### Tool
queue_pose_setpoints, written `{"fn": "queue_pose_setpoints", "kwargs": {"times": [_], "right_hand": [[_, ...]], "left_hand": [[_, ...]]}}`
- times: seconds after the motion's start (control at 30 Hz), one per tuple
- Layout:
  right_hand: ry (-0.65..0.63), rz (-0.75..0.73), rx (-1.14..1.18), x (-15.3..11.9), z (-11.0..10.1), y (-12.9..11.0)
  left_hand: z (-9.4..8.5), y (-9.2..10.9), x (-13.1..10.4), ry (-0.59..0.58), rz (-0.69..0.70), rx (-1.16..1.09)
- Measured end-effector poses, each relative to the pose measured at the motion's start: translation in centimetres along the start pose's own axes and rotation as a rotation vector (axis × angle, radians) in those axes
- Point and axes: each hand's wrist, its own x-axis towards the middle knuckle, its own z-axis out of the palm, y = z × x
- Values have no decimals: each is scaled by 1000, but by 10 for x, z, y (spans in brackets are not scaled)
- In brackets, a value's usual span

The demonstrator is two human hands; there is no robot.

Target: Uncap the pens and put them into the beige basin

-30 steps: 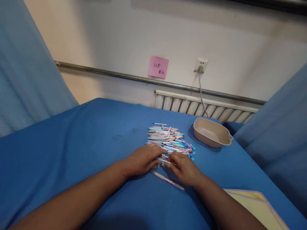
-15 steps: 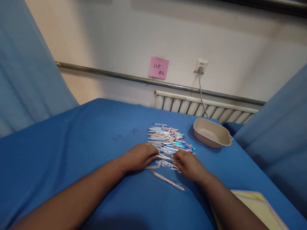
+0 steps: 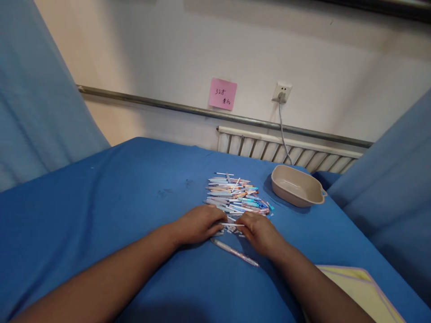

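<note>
My left hand (image 3: 201, 223) is closed, its thumb and fingers pinching the left end of a thin white stick (image 3: 232, 224). At the right end of the same stick, my right hand (image 3: 261, 231) is closed in a pinch. Just beyond both hands lies a pile of pens and pen parts (image 3: 232, 194) in white, grey, orange and blue. Small white pieces (image 3: 231, 229) are scattered beneath the stick, partly hidden by my fingers. A clear pen (image 3: 235, 252) rests on the blue cloth nearer to me, slanting down to the right.
A beige plastic basin (image 3: 296, 186) stands right of the pile on the blue cloth (image 3: 134, 179). Near the front right lies a yellow folder (image 3: 360, 287), partly under my right arm. Behind are a radiator (image 3: 269, 146), a wall rail and a plugged-in cable; blue curtains hang at both sides.
My right hand has moved left, closer to my left hand, which has shifted slightly right. Between them the white stick now lies nearly level, where several slanted sticks showed before.
</note>
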Motion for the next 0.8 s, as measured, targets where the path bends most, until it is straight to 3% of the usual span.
{"fn": "queue_pose_setpoints", "kwargs": {"times": [0.2, 0.4, 0.63, 0.8], "right_hand": [[-37, 101, -136, -4, -8, 9], [55, 123, -123, -8, -13, -1], [-151, -24, 18, -11, -2, -30], [-123, -7, 22, -9, 1, -28]], "left_hand": [[-5, -15, -3, 9, -72, 66], [-7, -13, -3, -3, -75, 67], [-8, -10, -2, 68, -43, 47], [-6, -6, -3, 58, 5, 2]]}}
